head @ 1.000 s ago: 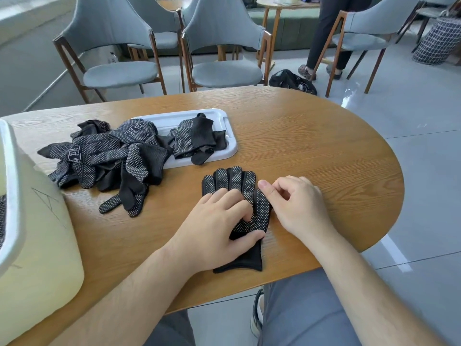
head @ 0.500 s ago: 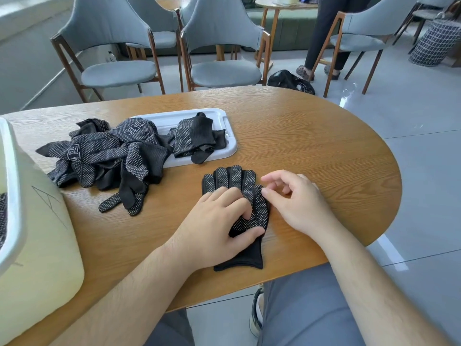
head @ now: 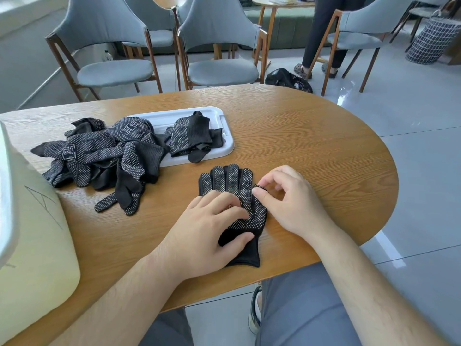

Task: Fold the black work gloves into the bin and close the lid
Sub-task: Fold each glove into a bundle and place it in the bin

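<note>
A black dotted work glove (head: 230, 182) lies flat on the wooden table (head: 311, 151), fingers pointing away from me. My left hand (head: 209, 233) presses on its palm and cuff with fingers spread. My right hand (head: 287, 198) pinches the glove's thumb at the right edge between thumb and forefinger. A pile of black gloves (head: 99, 156) lies to the left. Another glove (head: 192, 136) rests on the white lid (head: 224, 126) behind. The pale bin (head: 32, 245) stands at the left edge, only partly in view.
Grey chairs (head: 219, 58) stand beyond the table. A person's legs (head: 321, 33) and a black bag (head: 287, 79) on the floor are at the back right. The table's rounded edge curves close on my right.
My right hand has lifted its fingers and now pinches the glove's thumb, which has come slightly inward. My left hand stays pressed on the glove.
</note>
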Demonstrator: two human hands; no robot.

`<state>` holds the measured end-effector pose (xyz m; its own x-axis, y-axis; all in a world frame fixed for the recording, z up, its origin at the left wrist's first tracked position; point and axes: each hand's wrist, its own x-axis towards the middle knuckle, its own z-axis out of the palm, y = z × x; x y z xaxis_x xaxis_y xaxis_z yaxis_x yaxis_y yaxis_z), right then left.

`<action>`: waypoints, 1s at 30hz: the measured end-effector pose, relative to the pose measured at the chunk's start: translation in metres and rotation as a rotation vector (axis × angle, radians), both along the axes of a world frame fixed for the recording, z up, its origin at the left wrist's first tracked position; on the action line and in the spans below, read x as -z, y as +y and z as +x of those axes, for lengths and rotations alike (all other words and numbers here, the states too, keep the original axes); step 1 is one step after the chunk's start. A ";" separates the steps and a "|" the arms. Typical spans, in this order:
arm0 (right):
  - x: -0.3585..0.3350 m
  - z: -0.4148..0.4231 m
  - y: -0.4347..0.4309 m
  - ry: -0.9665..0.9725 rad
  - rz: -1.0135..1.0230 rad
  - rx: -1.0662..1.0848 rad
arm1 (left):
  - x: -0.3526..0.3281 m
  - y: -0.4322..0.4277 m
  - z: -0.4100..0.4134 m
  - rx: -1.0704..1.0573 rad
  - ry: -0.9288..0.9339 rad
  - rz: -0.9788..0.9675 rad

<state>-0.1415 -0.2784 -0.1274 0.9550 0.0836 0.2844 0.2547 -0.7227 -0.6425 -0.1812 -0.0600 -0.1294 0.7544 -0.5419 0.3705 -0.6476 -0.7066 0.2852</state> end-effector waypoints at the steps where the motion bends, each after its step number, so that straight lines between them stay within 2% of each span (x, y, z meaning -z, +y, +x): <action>1: 0.000 0.000 0.000 -0.006 0.021 -0.002 | 0.000 0.000 -0.001 -0.005 0.003 0.005; 6: 0.004 0.001 0.000 -0.006 -0.056 0.061 | -0.001 -0.001 -0.002 -0.019 -0.005 0.014; 10: 0.002 0.010 0.001 0.026 -0.012 0.121 | -0.003 -0.002 -0.002 0.011 -0.029 0.024; 13: -0.010 0.029 0.004 0.093 0.008 0.082 | -0.001 -0.005 -0.001 0.024 0.043 0.045; 17: -0.015 0.047 0.013 0.173 -0.078 0.021 | 0.000 -0.003 -0.002 0.005 0.105 0.051; 26: -0.011 0.050 0.023 0.043 -0.028 -0.028 | 0.000 -0.004 0.000 0.005 0.095 0.058; 30: -0.006 0.054 0.027 0.046 -0.101 -0.017 | 0.000 -0.004 -0.001 0.007 0.085 0.059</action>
<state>-0.0879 -0.2516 -0.1214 0.9651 0.1258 0.2298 0.2394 -0.7800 -0.5782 -0.1820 -0.0638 -0.1291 0.7780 -0.5662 0.2724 -0.6277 -0.7194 0.2974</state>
